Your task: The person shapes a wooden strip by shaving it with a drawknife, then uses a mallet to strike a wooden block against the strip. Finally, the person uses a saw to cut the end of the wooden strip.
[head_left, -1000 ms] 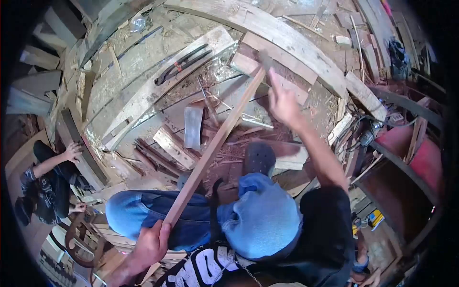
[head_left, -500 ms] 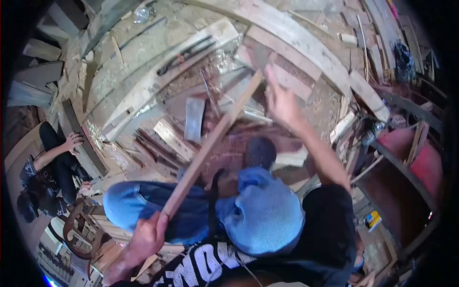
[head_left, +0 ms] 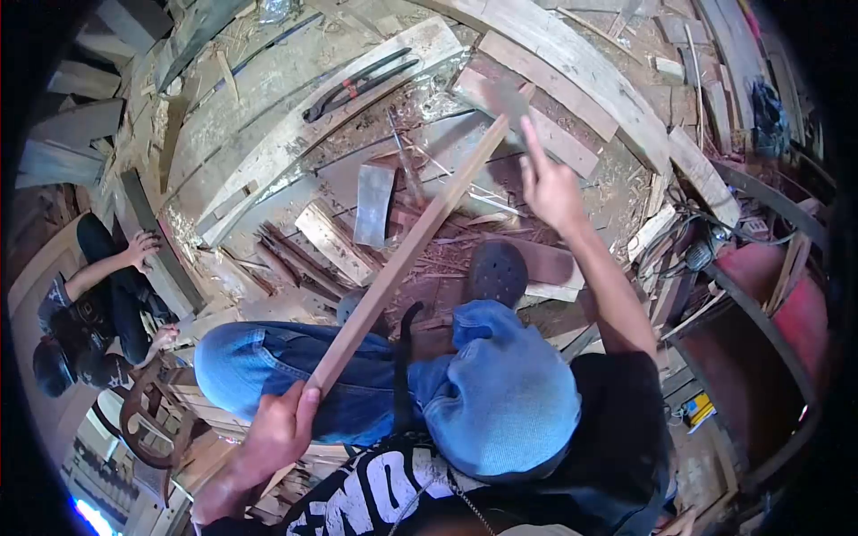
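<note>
My left hand (head_left: 279, 427) is wrapped around the lower end of a long, square-edged wooden strip (head_left: 407, 255). The strip slants up and away across my lap, its far end over a reddish board on the floor. Close to that far end is my right hand (head_left: 552, 192), fingers curled and the index finger stretched forward. It appears to grip a blurred grey blade-like tool (head_left: 508, 98), which overlaps the strip's tip; its exact kind and handle cannot be made out.
Behind the strip, a bow saw or clamp-like black tool (head_left: 357, 85) lies on a pale plank. Wood offcuts (head_left: 373, 204) and shavings surround my feet. At left sits another person (head_left: 98, 304) with a hand on a dark beam (head_left: 156, 241). A red-and-dark frame (head_left: 751, 348) stands at right.
My right hand has shifted slightly down and right in view. The strip's far end has moved a little up and right, and my left hand keeps its hold.
</note>
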Motion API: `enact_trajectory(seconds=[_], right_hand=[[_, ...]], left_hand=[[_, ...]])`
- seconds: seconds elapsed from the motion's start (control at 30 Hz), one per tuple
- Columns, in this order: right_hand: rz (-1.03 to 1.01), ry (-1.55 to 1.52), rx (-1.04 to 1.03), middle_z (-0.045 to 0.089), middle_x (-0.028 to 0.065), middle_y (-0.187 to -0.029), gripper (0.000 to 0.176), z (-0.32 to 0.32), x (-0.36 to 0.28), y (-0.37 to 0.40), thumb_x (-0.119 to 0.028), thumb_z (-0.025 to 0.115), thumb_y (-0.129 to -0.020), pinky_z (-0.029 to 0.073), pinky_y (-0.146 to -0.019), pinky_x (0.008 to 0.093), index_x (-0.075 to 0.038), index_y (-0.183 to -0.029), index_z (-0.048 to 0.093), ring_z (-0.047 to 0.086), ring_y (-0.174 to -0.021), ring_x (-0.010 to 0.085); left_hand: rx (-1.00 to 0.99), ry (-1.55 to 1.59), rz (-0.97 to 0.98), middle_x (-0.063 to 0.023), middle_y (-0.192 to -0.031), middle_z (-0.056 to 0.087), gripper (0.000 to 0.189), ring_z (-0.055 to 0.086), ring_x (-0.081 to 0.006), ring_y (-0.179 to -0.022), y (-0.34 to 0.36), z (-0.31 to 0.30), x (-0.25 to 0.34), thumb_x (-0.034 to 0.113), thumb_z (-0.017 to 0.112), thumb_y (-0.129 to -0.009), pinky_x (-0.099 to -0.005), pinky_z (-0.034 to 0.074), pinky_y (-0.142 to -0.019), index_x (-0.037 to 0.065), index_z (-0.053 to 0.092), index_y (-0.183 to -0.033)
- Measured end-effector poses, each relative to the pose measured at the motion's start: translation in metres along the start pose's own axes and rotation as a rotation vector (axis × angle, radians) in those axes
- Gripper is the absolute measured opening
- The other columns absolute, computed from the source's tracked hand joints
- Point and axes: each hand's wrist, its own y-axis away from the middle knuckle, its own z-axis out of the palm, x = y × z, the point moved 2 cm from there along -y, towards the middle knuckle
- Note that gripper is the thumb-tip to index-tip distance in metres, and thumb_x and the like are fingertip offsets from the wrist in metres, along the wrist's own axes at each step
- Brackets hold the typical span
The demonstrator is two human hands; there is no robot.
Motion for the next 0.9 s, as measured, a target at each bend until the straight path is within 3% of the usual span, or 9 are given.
enact_trajectory(seconds=[0.13,0.2,0.23,0.33,0.47,0.53,0.73,0.8,0.9], right_hand=[[-0.068,-0.178,-0.149,0.064,0.0172,-0.07,0.058,0.028,-0.022,0.036,-0.014,0.047,-0.091,0.046,-0.035,0.0341,-0.023,-0.146,0.028,0.059,-0.046,0.0223],[-0.594,0.046,0.137,0.066,0.0209,-0.083,0.059,0.032,-0.012,0.034,-0.019,0.052,-0.09,0.048,-0.037,0.035,-0.026,-0.144,0.03,0.061,-0.05,0.0239],[-0.17,0.155,0.035,0.067,0.0192,-0.083,0.055,0.006,-0.012,0.013,-0.02,0.052,-0.091,0.048,-0.037,0.0343,-0.025,-0.143,0.034,0.06,-0.049,0.0241],[0.185,-0.24,-0.061,0.065,0.0183,-0.101,0.062,0.017,0.005,0.002,-0.01,0.052,-0.088,0.055,-0.066,0.0352,-0.011,-0.145,0.029,0.067,-0.077,0.0254],[-0.192,0.058,-0.024,0.064,0.0228,-0.082,0.065,0.013,0.009,0.015,-0.011,0.055,-0.085,0.054,-0.063,0.0439,-0.015,-0.144,0.03,0.065,-0.067,0.0345],[0.008,0.216,0.165,0.06,0.0231,-0.063,0.063,-0.025,0.055,-0.04,-0.015,0.05,-0.089,0.052,-0.054,0.0473,-0.022,-0.146,0.024,0.061,-0.055,0.0381],[-0.223,0.069,0.096,0.063,0.0272,-0.074,0.066,-0.011,0.055,-0.019,-0.011,0.052,-0.088,0.053,-0.065,0.0491,-0.023,-0.147,0.023,0.062,-0.065,0.0432],[0.105,0.307,0.184,0.061,0.0234,-0.063,0.065,-0.031,0.08,-0.055,-0.014,0.052,-0.088,0.053,-0.054,0.0495,-0.023,-0.146,0.023,0.061,-0.053,0.0389],[0.072,0.102,0.214,0.061,0.0236,-0.062,0.066,-0.008,0.05,-0.037,-0.013,0.052,-0.089,0.052,-0.053,0.0486,-0.021,-0.147,0.021,0.062,-0.055,0.04]], left_hand=[[0.02,0.014,0.021,-0.0246,-0.057,0.053,0.027,0.056,-0.0456,-0.056,-0.001,0.002,0.002,0.017,0.044,-0.097,-0.0493,0.041,-0.048,-0.002,0.055,-0.082],[0.057,0.021,0.011,-0.0245,-0.056,0.052,0.027,0.056,-0.0458,-0.055,0.002,0.008,0.0,0.017,0.045,-0.097,-0.0489,0.04,-0.047,-0.002,0.055,-0.081],[0.048,0.015,0.012,-0.0246,-0.056,0.052,0.027,0.055,-0.0459,-0.055,0.0,0.008,0.0,0.017,0.045,-0.097,-0.0489,0.04,-0.047,-0.002,0.055,-0.08],[0.032,0.003,0.034,-0.0247,-0.056,0.052,0.026,0.055,-0.0459,-0.055,0.008,0.008,-0.009,0.016,0.045,-0.096,-0.0491,0.04,-0.047,-0.002,0.055,-0.08],[0.044,0.014,-0.005,-0.0251,-0.057,0.052,0.025,0.055,-0.0462,-0.056,0.003,0.012,-0.003,0.016,0.045,-0.096,-0.0498,0.04,-0.049,-0.002,0.055,-0.081],[0.055,0.003,0.025,-0.0253,-0.058,0.053,0.025,0.055,-0.0465,-0.056,0.008,0.011,0.0,0.016,0.045,-0.096,-0.0504,0.04,-0.049,-0.002,0.055,-0.082],[0.04,-0.031,-0.013,-0.0247,-0.059,0.054,0.024,0.056,-0.0461,-0.057,0.005,0.013,0.0,0.015,0.045,-0.096,-0.0504,0.042,-0.049,-0.001,0.055,-0.082],[0.081,-0.035,0.032,-0.0242,-0.058,0.054,0.024,0.056,-0.0453,-0.055,0.004,0.012,0.001,0.015,0.046,-0.095,-0.049,0.041,-0.047,-0.002,0.055,-0.08],[0.105,-0.054,0.087,-0.0232,-0.054,0.051,0.024,0.055,-0.0446,-0.052,0.003,0.011,0.0,0.014,0.047,-0.095,-0.048,0.04,-0.046,-0.003,0.054,-0.079]])
